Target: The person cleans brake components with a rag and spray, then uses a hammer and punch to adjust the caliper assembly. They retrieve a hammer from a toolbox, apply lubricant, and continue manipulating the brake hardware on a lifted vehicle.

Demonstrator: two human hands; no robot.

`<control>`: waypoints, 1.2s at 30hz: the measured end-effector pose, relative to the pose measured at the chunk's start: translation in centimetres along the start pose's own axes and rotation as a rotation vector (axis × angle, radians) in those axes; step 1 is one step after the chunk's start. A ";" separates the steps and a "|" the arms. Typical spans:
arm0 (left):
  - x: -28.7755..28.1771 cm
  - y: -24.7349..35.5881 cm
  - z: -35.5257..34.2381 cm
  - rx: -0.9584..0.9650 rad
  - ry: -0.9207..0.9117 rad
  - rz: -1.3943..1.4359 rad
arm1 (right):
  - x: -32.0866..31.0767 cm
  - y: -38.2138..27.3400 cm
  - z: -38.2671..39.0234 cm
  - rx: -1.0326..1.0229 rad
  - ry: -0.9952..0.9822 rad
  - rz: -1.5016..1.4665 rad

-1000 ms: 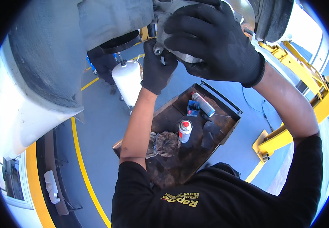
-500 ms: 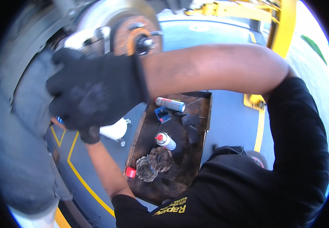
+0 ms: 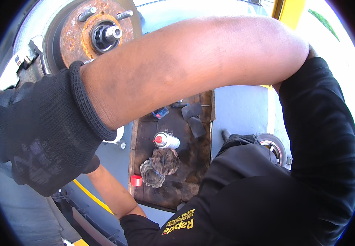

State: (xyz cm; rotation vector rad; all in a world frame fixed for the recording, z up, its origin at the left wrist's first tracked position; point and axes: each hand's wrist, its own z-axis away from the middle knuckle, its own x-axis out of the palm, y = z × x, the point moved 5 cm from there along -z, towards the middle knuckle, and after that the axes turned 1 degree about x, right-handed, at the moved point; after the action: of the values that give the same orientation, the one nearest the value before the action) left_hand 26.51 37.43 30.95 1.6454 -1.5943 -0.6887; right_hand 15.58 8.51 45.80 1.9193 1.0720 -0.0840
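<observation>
My right hand (image 3: pixel 46 131), in a black knit glove, is at the left beside a silver brake caliper part (image 3: pixel 38 57). Its fingers curl away from view, and whatever they grip is hidden. Behind and below it is my left hand (image 3: pixel 91 165), also black-gloved; only a bit near the wrist shows, its fingers covered by the right hand. Above my right forearm stands a rusty wheel hub (image 3: pixel 71 39) with bare studs, a threaded axle end in its middle, and the brake disc (image 3: pixel 131 20) around it.
Below lies a stained brown board (image 3: pixel 185 164). It bears a red-nozzled spray can (image 3: pixel 167 140), two dirty crumpled round pieces (image 3: pixel 165 161), a red cap (image 3: pixel 136 180), dark flat pads (image 3: pixel 195 126) and a blue packet (image 3: pixel 160 112). A wheel (image 3: pixel 272 147) lies at right; a yellow post (image 3: pixel 289 14) stands behind.
Both hands have shifted left and down in view, the right hand now looking larger. The hub and board have also shifted left and up as the view moved.
</observation>
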 end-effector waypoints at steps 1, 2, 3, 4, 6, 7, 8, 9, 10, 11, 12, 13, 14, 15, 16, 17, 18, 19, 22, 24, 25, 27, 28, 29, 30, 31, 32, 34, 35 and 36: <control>-0.1 0.0 0.1 0.000 0.002 -0.003 | 0.1 0.0 0.0 -0.001 0.004 -0.007; -0.1 0.1 0.2 0.002 0.007 -0.004 | 0.2 0.0 0.0 0.000 0.007 -0.013; -0.2 0.2 0.4 0.003 0.014 -0.006 | 0.4 0.0 0.0 0.001 0.011 -0.021; -0.3 0.3 0.5 0.002 0.020 -0.010 | 0.5 0.0 0.0 0.004 0.018 -0.032; -0.3 0.4 0.7 0.002 0.031 -0.012 | 0.8 0.0 0.3 0.008 0.030 -0.058; -0.3 0.4 0.9 0.001 0.039 -0.012 | 0.9 0.1 0.5 0.015 0.043 -0.079; -0.2 0.4 1.1 0.008 0.043 -0.004 | 0.9 0.3 0.8 0.059 0.055 -0.180; 0.1 0.3 1.4 0.024 0.050 0.008 | 0.9 0.1 1.2 0.029 0.078 -0.139; 0.2 0.5 1.9 0.045 0.062 0.022 | 0.6 0.0 1.7 0.023 0.144 -0.187; 0.8 0.3 2.3 0.084 0.064 0.067 | 0.5 0.1 2.0 0.068 0.181 -0.216; 1.4 0.4 2.9 0.121 0.071 0.103 | 0.5 0.1 2.2 0.083 0.251 -0.219; 2.1 0.4 3.6 0.159 0.081 0.143 | 0.4 0.3 2.4 0.113 0.330 -0.248; 3.0 0.4 4.2 0.209 0.076 0.193 | 0.4 0.5 2.5 0.139 0.427 -0.265; 4.0 0.5 4.8 0.268 0.090 0.176 | 1.0 0.5 2.4 0.112 0.312 -0.119; 5.3 0.5 5.3 0.302 0.036 0.311 | 1.4 1.0 1.5 0.073 0.463 -0.071; 6.0 -0.3 6.0 0.151 0.130 0.462 | 1.4 1.4 0.8 0.040 0.615 -0.016; 7.2 0.4 5.9 0.205 0.018 0.412 | 1.4 1.5 1.0 0.029 0.638 -0.012; 8.1 0.5 5.9 0.187 -0.003 0.439 | 1.4 1.8 0.9 0.018 0.660 -0.007; 9.9 0.6 5.8 0.219 0.017 0.612 | 1.2 1.6 1.5 -0.044 0.527 0.008; 10.0 0.7 5.6 0.248 0.060 0.536 | 1.0 1.4 1.5 -0.039 0.534 -0.037; 10.0 0.6 5.6 0.263 0.097 0.415 | 1.1 1.5 1.3 -0.018 0.525 -0.070; 9.6 -0.1 5.6 0.216 0.293 0.127 | 1.3 1.5 0.4 0.022 0.510 -0.108; 9.9 0.5 5.7 0.360 0.310 -0.054 | 1.2 1.1 0.1 0.009 0.526 -0.096; 10.3 0.8 6.0 0.473 0.343 -0.242 | 1.0 1.2 -0.5 -0.075 0.589 -0.027; 10.8 0.7 5.9 0.531 0.354 -0.220 | 0.7 1.0 -0.6 -0.095 0.576 0.007; 11.3 0.5 5.8 0.590 0.363 -0.200 | 0.5 0.8 -0.8 -0.116 0.563 0.040; 11.8 0.2 5.8 0.648 0.370 -0.180 | 0.3 0.6 -0.5 -0.071 0.475 0.035; 12.3 0.2 5.4 0.749 0.308 -0.244 | 0.1 0.6 -0.1 -0.036 0.366 0.033; 12.3 0.2 5.4 0.802 0.296 -0.314 | 0.0 0.6 -0.1 -0.031 0.336 0.022; 12.1 0.4 5.5 0.869 0.325 -0.456 | 0.2 0.7 -0.1 -0.035 0.307 0.014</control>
State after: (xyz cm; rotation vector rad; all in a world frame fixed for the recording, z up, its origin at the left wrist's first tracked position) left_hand 22.93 24.69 29.32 2.6319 -1.3508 0.1321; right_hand 16.21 8.54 46.24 1.9480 1.2508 0.2431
